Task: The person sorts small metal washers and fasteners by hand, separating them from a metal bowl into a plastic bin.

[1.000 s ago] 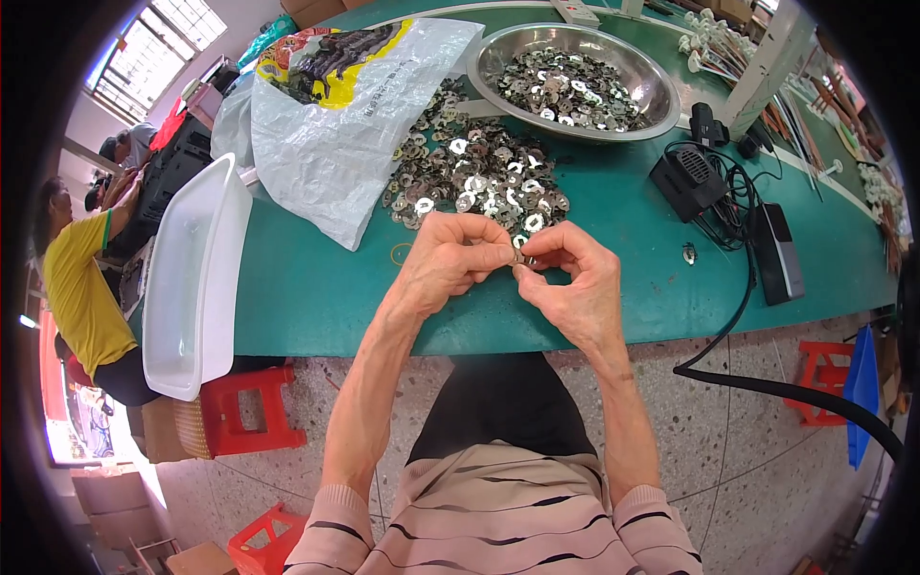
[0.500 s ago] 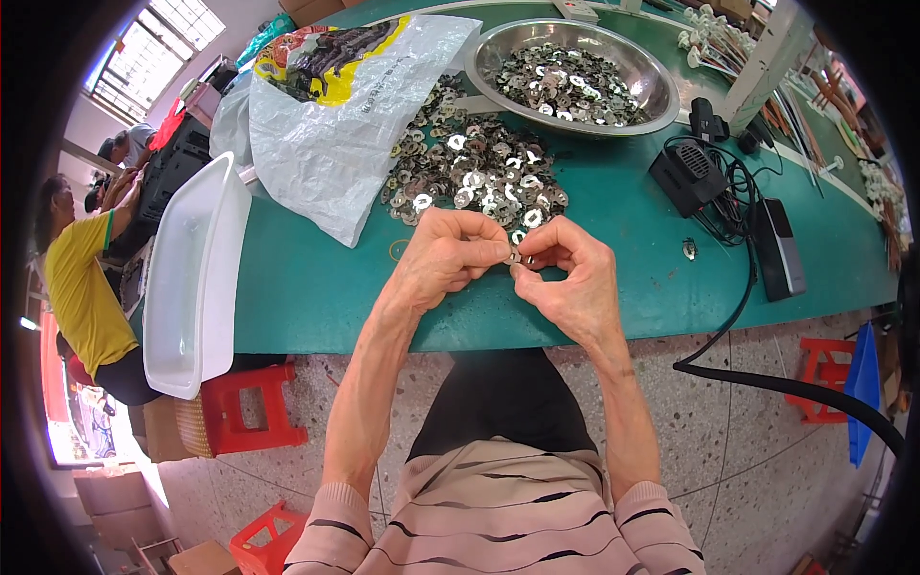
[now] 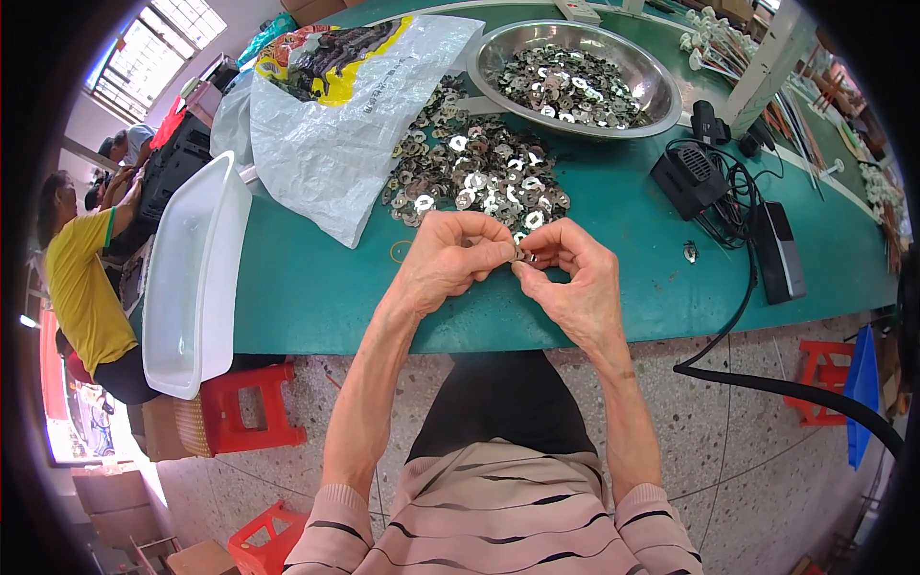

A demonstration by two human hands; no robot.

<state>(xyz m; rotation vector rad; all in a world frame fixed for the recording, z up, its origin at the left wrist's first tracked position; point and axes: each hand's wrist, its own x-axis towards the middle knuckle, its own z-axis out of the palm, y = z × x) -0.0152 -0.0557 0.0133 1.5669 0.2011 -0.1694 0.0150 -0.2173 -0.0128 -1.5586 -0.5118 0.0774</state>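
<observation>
On our table (image 3: 321, 302), a bowl (image 3: 659, 94) sits beyond the heap (image 3: 484, 177). Nearer us, our left hand (image 3: 452, 255) and right hand (image 3: 581, 278), each grip pinched nearly closed, hold a metal piece (image 3: 520, 255) between them; we do best pressing lightly, by its edges.

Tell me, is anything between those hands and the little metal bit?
Nothing visible: the left hand and right hand pinch the small metal piece directly, partly hiding it. The pile of ring-like metal pieces lies just beyond.
</observation>
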